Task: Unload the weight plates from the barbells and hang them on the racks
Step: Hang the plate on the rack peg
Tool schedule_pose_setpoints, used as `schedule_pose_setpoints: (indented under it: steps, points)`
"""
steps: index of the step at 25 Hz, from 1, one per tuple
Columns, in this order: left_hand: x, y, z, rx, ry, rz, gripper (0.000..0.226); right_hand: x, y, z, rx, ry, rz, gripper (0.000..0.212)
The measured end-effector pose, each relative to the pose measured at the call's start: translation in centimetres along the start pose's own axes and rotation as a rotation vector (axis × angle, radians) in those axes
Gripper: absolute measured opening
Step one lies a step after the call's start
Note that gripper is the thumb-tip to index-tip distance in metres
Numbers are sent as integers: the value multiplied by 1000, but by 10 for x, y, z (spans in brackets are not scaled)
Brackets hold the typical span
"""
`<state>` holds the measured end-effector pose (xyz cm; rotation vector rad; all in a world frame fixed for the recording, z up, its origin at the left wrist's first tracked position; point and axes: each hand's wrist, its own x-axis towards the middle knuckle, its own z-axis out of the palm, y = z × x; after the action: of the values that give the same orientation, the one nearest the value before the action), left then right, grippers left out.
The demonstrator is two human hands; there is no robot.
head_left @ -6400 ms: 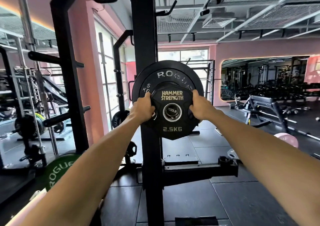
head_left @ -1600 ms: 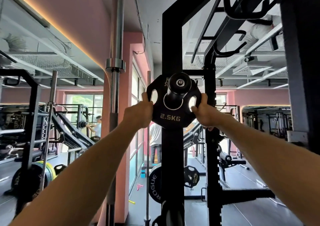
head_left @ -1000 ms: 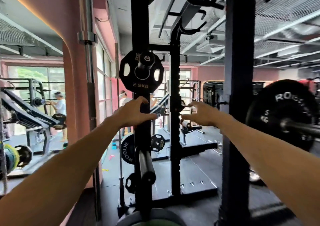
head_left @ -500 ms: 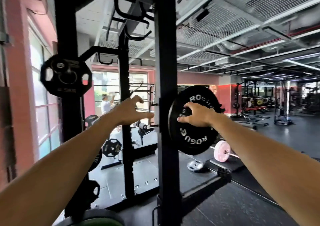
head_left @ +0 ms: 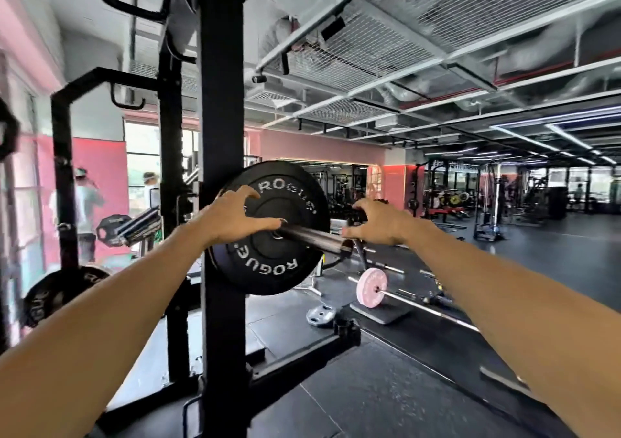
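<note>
- A black plate (head_left: 268, 232), lettered ROGUE, is shown seated on the steel sleeve (head_left: 316, 236) of a barbell, just right of a black rack upright (head_left: 221, 202).
- The left hand (head_left: 232, 217) is spread across the plate's left face; its fingers (head_left: 250, 193) are held apart and bent, with the thumb stretched toward the hub. Whether the tips touch the plate cannot be told.
- The right hand (head_left: 376, 222) is seen at the plate's right edge, beside the sleeve end; its fingers (head_left: 361, 206) are curved and apart, and nothing is clasped in them.
- Beyond the right fingers, a pink plate (head_left: 371, 286) is carried on a second barbell lying on the floor; a small grey plate (head_left: 321, 315) lies flat near it.
- Below the left forearm, another black plate (head_left: 60, 295) is visible low beside the rack.
- Compared with half a second earlier, the left hand has been brought from open air onto the plate, the right hand has been shifted from the plate's face to its right edge, and the 2.5 kg plate (head_left: 6, 132) hung on the rack has slid to the left border.
</note>
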<state>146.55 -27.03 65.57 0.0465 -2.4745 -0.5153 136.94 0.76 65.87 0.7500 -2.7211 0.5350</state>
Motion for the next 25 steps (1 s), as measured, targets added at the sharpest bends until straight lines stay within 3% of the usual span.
schedule_pose_setpoints:
  steps: [9, 22, 25]
  points:
    - [72, 19, 72, 68, 0, -70, 102, 75, 96, 15, 94, -7, -40, 89]
    - [161, -59, 106, 228, 179, -321, 114, 251, 125, 67, 275, -61, -254, 90]
    - [180, -83, 118, 264, 256, -373, 123, 298, 126, 91, 330, -94, -297, 100]
